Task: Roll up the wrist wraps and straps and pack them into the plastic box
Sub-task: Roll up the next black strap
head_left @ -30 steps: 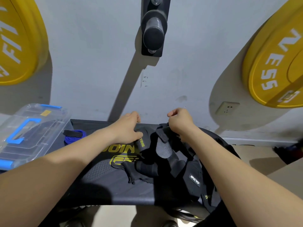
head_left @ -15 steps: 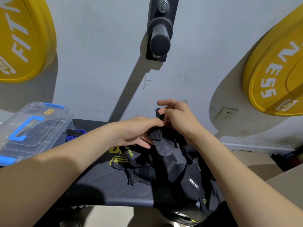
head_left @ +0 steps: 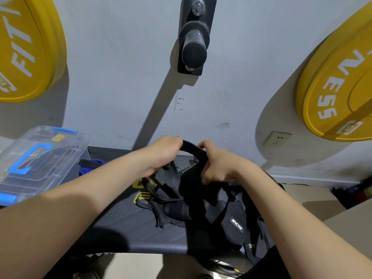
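A heap of black wrist wraps and straps (head_left: 203,208) lies on a dark bench (head_left: 128,224). Above the heap, both hands hold one black strap (head_left: 192,151) that arches between them. My left hand (head_left: 165,153) grips its left end and my right hand (head_left: 216,164) grips its right end. A strap with yellow lettering (head_left: 151,182) hangs below my left hand. The clear plastic box (head_left: 34,158) with blue latches stands closed at the left end of the bench. A blue rolled strap (head_left: 90,167) lies beside the box.
Yellow weight plates hang on the grey wall at the left (head_left: 26,47) and the right (head_left: 338,93). A black wall peg (head_left: 194,47) juts out above the hands. A wall socket (head_left: 276,138) sits low on the right. Pale floor shows beyond the bench's right end.
The hands have drawn apart, lifting one black strap out of the heap so that it now spans between them. One second ago both hands were down on the heap.
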